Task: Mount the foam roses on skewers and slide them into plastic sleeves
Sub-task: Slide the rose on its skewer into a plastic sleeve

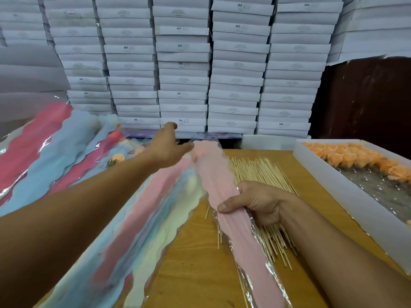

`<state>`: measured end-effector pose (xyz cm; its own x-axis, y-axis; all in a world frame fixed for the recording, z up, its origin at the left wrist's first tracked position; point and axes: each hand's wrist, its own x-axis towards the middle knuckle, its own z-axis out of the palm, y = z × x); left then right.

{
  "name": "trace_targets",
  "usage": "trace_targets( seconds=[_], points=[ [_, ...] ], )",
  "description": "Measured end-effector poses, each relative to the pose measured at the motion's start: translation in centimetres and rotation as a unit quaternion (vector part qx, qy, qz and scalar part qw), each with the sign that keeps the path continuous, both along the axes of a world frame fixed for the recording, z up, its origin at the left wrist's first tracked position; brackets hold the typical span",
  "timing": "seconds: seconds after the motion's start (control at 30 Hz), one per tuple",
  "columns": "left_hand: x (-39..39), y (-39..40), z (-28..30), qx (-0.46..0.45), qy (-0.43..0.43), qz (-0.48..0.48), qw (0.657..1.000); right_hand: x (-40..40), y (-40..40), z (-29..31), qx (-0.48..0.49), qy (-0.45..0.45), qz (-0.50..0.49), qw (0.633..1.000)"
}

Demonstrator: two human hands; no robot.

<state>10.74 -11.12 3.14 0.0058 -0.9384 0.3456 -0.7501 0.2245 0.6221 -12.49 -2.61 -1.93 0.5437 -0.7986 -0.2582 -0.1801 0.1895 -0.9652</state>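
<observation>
My right hand grips a long pink plastic sleeve around its middle, holding it above the wooden table. My left hand reaches far forward to the sleeve's wide top end, fingers touching its rim; whether they pinch it I cannot tell. A heap of wooden skewers lies under and behind the right hand. Orange foam roses fill the far end of a white box at the right. No rose shows inside the held sleeve.
A fan of pink, blue and cream sleeves lies on the table's left. Filled red and blue sleeves pile at far left. Stacks of white cartons wall the back. A dark panel stands at the right.
</observation>
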Motion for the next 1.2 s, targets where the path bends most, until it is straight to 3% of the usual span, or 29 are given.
trace_targets(
  seconds=[0.27,0.47,0.67,0.8,1.2],
  points=[
    [-2.8,6.1,-3.2,0.091,0.099,-0.05,0.99,-0.1,-0.3,-0.2,-0.004,-0.023,-0.075,0.997],
    [-4.6,8.7,-3.9,0.161,0.226,-0.101,0.955,-0.3,-0.4,0.0,-0.006,-0.041,-0.106,0.994],
    [-5.2,10.5,-4.5,0.227,0.231,-0.11,0.94,-0.4,-0.6,-0.1,-0.022,-0.036,-0.142,0.989],
    [-5.5,11.2,-4.9,0.289,0.275,-0.143,0.906,-0.5,-0.8,-0.2,-0.03,-0.044,-0.148,0.988],
    [-6.0,11.4,-5.9,0.301,0.376,-0.16,0.862,-0.5,-0.9,-0.3,-0.033,-0.034,-0.158,0.986]
  ],
)
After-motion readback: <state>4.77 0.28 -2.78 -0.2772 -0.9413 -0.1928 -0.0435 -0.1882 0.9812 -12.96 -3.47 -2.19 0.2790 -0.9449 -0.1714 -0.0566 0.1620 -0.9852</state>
